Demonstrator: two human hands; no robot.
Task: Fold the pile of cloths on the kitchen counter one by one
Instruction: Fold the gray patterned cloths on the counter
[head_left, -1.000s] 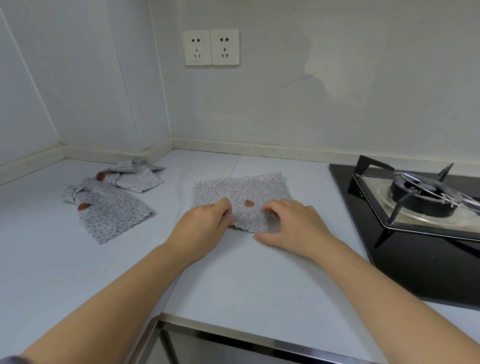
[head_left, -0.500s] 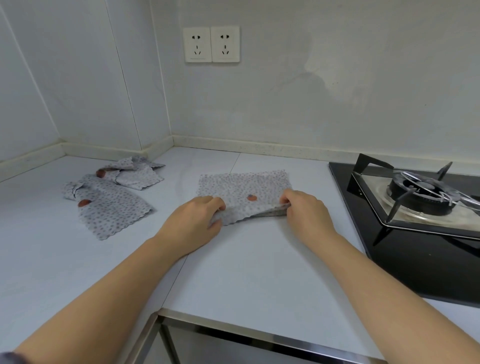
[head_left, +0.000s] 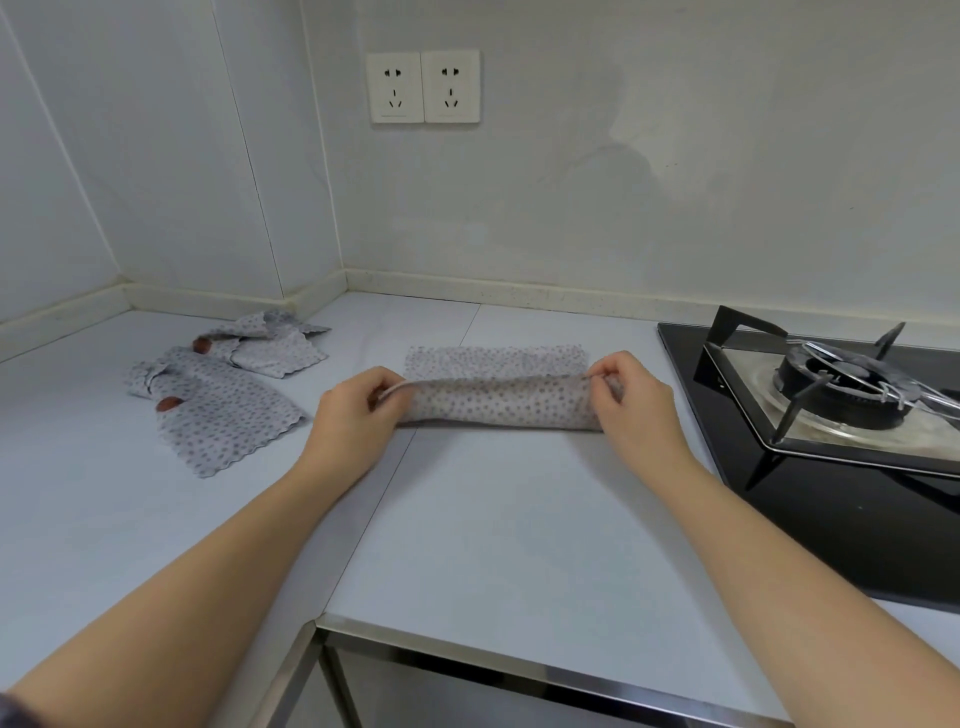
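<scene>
Pinching the near corners of a soft, dotted grey cloth (head_left: 498, 402), the left hand (head_left: 353, 423) and right hand (head_left: 631, 405) lift its scalloped edge off the smooth worktop (head_left: 493, 519).

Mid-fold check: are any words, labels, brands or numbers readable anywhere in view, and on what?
No text in this view can be read.
Wall sockets: slot holes only, no lettering visible.
Brown tags on the cloth pile: too small to show any print.
Dotted cloth, pinched by the left hand and right hand: dot pattern only.
Gas hob: no brand or marking visible.
</scene>
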